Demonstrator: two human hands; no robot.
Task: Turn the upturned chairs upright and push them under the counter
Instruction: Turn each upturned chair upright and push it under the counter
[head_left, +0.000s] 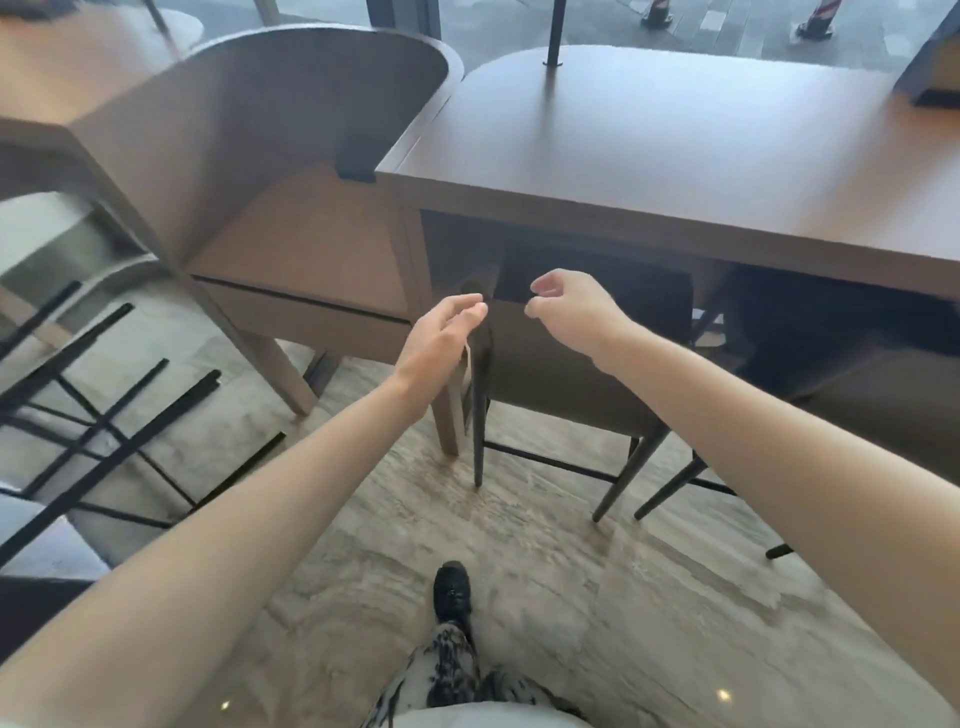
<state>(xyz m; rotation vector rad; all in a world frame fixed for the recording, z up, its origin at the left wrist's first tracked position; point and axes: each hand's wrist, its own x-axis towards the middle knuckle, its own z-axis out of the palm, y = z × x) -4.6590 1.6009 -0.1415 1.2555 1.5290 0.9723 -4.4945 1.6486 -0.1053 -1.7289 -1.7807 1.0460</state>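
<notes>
1. Fingers (470, 306) of the left hand (441, 343) are held out almost straight and loosely open, and nothing is gripped by them.
2. Fingers (540, 299) of the right hand (569, 312) are curled part way in, and nothing is held in them either.
3. Both hands are seen just above the back of a dark chair (566, 379), but no touch can be made out.
4. That chair is stood upright on its legs and is tucked under the brown tabletop (675, 156).
5. A second dark chair (852, 395) is seen to the right, also under the tabletop.
6. At the left, a chair (93, 395) is shown with its black legs pointed up.
7. A black shoe (453, 592) is placed on the pale stone floor (571, 597).
</notes>
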